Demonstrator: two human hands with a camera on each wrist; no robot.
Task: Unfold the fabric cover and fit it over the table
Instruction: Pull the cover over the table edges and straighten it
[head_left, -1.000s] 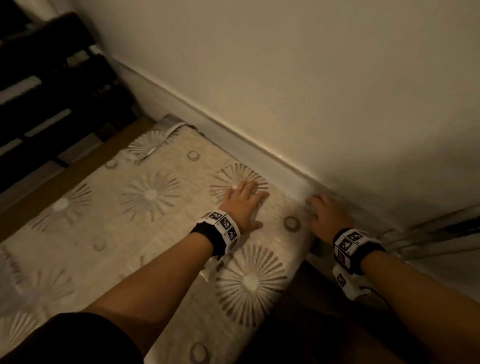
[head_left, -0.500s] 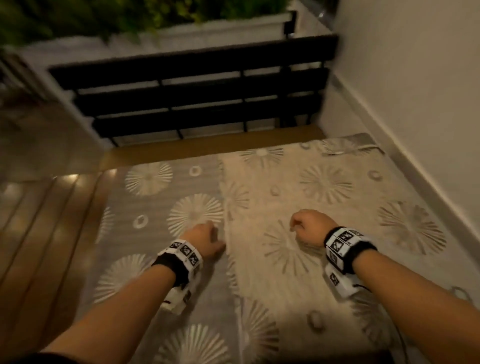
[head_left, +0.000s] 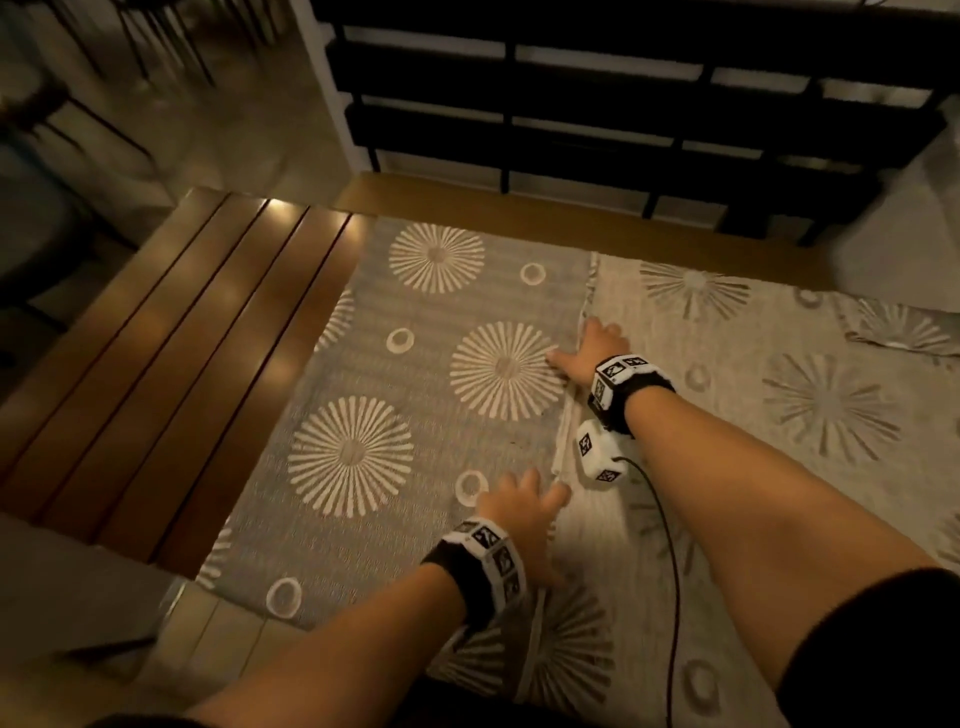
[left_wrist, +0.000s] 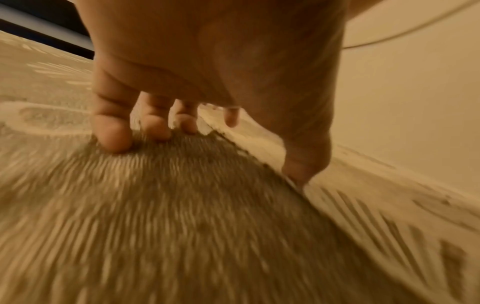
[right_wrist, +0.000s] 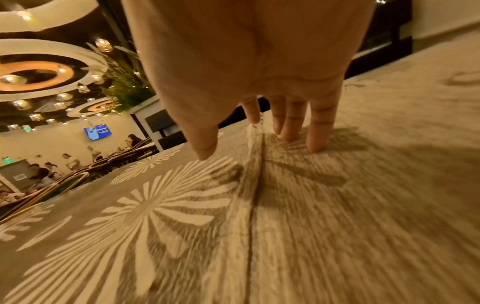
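Left hand (head_left: 519, 512) flat on the fabric cover (head_left: 431, 415), fingers spread and relaxed, tips touching the darker grey panel just beside the fold edge (head_left: 569, 410); in the left wrist view the fingertips (left_wrist: 114, 135) press the cloth and the thumb sits at the edge line, nothing pinched. Right hand (head_left: 597, 345) further from the person along the same edge, fingers extended, straddling it: thumb toward the grey panel, other fingers on the lighter beige panel (head_left: 805, 389); right wrist view shows straight fingers (right_wrist: 319, 131) touching cloth, thumb just above it, no grip. Cover lies spread over the table (head_left: 171, 364), sunburst and ring pattern; grey face-up part on the left, beige reverse-looking part on the right, meeting at a raised seam or fold running between the two hands. Bare wooden slats of the table exposed on the left, uncovered. Both wrists carry marker bands; a white camera block (head_left: 600, 452) hangs under the right wrist with a black cable (head_left: 670, 571) trailing over the cloth. Dark slatted bench (head_left: 623, 114) beyond the table's far edge. Some motion blur.
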